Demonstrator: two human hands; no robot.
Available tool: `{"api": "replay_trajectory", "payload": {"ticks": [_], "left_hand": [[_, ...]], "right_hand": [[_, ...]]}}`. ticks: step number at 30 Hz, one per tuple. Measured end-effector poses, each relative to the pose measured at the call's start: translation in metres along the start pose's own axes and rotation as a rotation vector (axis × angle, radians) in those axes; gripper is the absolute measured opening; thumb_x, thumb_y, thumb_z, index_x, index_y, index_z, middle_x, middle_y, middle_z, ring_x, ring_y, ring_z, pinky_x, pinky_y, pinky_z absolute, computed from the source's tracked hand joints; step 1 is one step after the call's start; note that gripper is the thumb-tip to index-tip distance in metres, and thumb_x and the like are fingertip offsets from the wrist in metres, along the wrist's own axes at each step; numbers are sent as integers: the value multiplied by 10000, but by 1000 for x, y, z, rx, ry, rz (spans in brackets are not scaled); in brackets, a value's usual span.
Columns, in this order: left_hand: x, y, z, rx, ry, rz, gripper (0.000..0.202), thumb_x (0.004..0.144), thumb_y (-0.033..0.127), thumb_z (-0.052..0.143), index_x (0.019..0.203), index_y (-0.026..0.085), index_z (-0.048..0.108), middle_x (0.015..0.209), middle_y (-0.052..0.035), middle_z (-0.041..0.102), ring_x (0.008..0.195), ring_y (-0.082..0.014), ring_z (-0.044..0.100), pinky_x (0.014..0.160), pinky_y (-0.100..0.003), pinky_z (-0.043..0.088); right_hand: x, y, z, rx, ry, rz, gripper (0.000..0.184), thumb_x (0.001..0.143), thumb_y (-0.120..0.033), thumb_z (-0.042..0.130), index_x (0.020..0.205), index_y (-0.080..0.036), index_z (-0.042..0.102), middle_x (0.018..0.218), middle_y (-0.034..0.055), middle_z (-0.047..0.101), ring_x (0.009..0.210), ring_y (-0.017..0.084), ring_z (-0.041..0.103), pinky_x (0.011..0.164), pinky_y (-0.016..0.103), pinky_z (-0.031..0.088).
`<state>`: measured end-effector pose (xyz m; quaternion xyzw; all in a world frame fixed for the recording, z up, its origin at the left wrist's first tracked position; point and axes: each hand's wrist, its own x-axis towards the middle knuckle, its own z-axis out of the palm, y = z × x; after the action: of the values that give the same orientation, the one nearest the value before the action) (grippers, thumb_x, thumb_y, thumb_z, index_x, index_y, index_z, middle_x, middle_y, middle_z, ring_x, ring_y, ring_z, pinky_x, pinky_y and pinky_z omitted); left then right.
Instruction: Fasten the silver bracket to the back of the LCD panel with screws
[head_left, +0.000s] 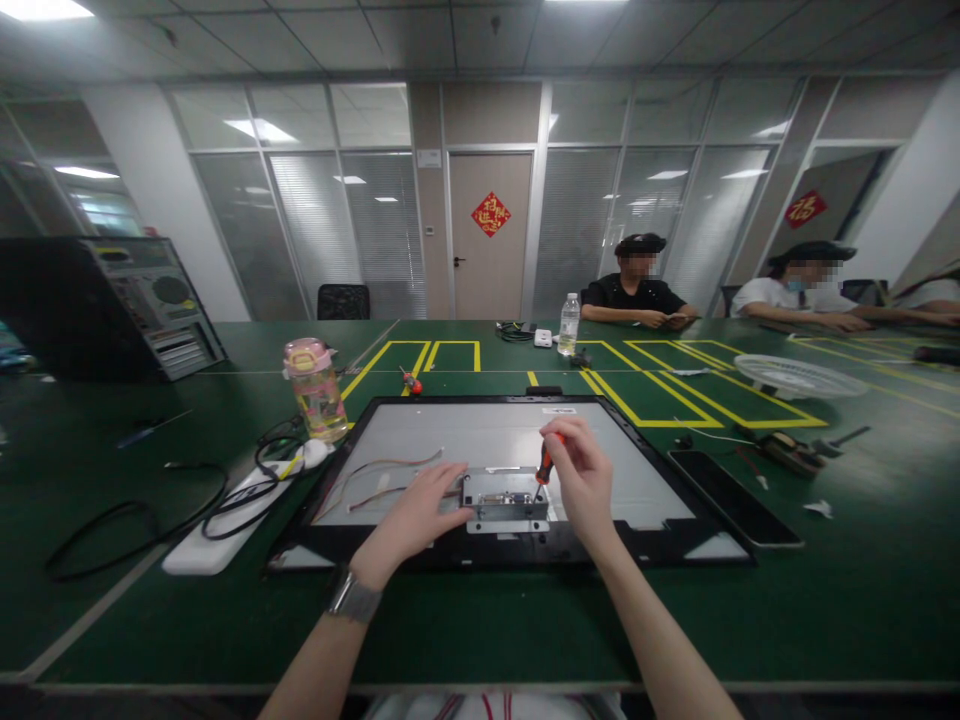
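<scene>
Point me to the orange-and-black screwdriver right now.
In the head view, just right of centre, the orange-and-black screwdriver is held in the right hand, its tip down at the right end of the metal casing.

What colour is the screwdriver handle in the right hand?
The handle is red-orange and black, clearest in the head view.

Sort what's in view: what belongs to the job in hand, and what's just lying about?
Apparently in the job:
screwdriver, in the right hand
metal box, left hand against it
flat panel underneath

Apparently lying about:
pink bottle
clear bottle
computer case
</scene>
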<state>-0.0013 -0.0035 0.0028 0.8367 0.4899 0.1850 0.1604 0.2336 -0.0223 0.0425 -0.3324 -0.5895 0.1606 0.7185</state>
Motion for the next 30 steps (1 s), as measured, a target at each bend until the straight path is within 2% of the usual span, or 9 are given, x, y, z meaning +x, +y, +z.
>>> {"api": "replay_trajectory", "payload": {"ticks": [2,6,8,12,17,20,22,24,30], "left_hand": [[0,0,0,5,-5,-1,631,857,501,576,1412,238,428,1486,-94,428,1382,-285,367,1137,-431,289],[1,0,0,20,-9,1,617,864,473,575,1406,215,434,1474,-105,443,1369,-285,387,1134,-424,294],[2,0,1,25,-4,1,609,863,461,580,1403,221,435,1468,-103,451,1363,-284,397,1132,-431,296],[1,2,0,28,-3,-6,612,857,461,591,1398,216,442,1468,-109,450,1364,-288,396,1130,-440,301],[0,8,-4,37,-8,-19,595,864,451,582,1394,216,446,1467,-108,452,1357,-288,408,1125,-432,311],[0,8,-5,45,-20,-20,608,865,454,582,1402,209,436,1471,-112,445,1363,-287,398,1135,-439,288],[0,7,-4,45,-26,-17,617,865,455,584,1407,205,429,1477,-115,437,1366,-286,391,1142,-447,271],[1,5,-2,40,-25,-13,622,866,456,584,1412,205,423,1481,-115,431,1373,-286,380,1146,-453,263],[1,3,-1,19,-3,-6,605,862,456,595,1398,217,445,1465,-111,453,1362,-284,397,1129,-435,306]], "right_hand": [[2,0,-1,0,-22,21,145,900,-346,584,870,-231,667,841,20,565,746,174,585,668,312,484],[5,0,-4,59,-95,90,224,961,-352,468,1001,-229,651,802,19,604,781,184,615,719,330,496],[6,0,-5,72,-93,75,207,955,-345,478,938,-228,649,801,23,611,800,187,602,729,328,487],[7,2,-5,30,-54,32,135,876,-341,611,806,-234,654,825,21,585,804,185,569,715,311,472],[6,7,-5,91,-109,123,256,962,-366,453,1099,-256,639,876,32,633,821,187,605,756,337,487],[5,6,-3,132,-109,115,242,969,-356,437,1003,-240,648,859,30,627,840,187,596,776,335,483],[4,4,-3,106,-93,91,194,932,-359,517,895,-232,659,863,30,606,842,188,582,748,319,484],[5,2,-3,78,-87,80,155,891,-361,588,865,-233,671,865,28,588,824,188,578,698,304,487],[4,3,-4,124,-138,148,251,955,-366,483,1099,-256,655,890,35,653,824,184,620,741,331,503]]}}
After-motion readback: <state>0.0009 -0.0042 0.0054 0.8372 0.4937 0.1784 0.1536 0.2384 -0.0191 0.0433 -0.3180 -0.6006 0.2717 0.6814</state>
